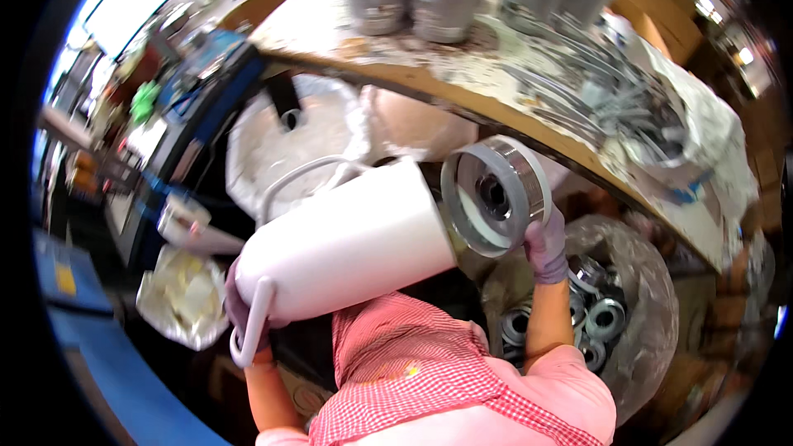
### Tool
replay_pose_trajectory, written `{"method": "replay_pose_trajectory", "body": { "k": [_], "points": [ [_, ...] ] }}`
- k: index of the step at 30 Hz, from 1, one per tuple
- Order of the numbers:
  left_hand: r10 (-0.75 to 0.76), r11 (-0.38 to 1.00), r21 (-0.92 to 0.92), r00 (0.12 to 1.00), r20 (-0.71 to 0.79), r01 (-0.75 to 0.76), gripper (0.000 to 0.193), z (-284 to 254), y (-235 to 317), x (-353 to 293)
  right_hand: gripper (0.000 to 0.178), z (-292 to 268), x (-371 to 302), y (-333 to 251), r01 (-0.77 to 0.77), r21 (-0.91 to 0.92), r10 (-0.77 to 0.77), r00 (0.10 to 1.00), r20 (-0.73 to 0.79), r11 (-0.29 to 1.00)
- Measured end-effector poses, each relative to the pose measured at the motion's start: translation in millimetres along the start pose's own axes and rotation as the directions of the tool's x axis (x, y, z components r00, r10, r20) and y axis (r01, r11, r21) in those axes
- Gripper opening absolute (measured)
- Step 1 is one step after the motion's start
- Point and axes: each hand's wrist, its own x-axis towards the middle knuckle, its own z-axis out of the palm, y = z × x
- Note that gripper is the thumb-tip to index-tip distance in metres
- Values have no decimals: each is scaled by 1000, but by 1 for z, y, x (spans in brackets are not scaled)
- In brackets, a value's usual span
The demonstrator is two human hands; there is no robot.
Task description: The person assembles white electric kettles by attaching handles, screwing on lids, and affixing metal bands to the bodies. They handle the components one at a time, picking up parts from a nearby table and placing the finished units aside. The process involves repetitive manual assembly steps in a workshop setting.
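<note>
A large white cylindrical housing (355, 239) lies tilted across my lap, its wide end toward the right. A white loop-shaped handle sticks out at its lower left, and a curved white bar shows above it. My left hand (236, 297), in a purple-grey glove, is closed around the housing's left end, partly hidden by the loop. Off the housing's right end, my right hand (547, 249), gloved too, grips the lower right rim of a round ring-shaped part (496, 194). That part has a clear rim, a metallic band and a dark hub; it stands apart from the housing.
A clear plastic bag (644, 314) at the right holds several dark ring parts (605, 320). Ahead, a worktable (355, 49) carries grey cylinders (442, 0) and a heap of grey strips (628, 107). Bags (289, 149) sit underneath; a white-lined bin (194, 297) stands left.
</note>
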Motion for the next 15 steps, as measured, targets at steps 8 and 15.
{"method": "replay_pose_trajectory", "body": {
  "k": [8,15],
  "points": [
    [-129,987,-110,988,-88,119,52,-48,-35,-17,105,92,17,-33,776,-203,-666,620,415,596],
    [-181,921,-357,983,-39,155,55,-36,24,-7,57,62,29,-15,355,-259,-258,902,345,898]
  ]
}}
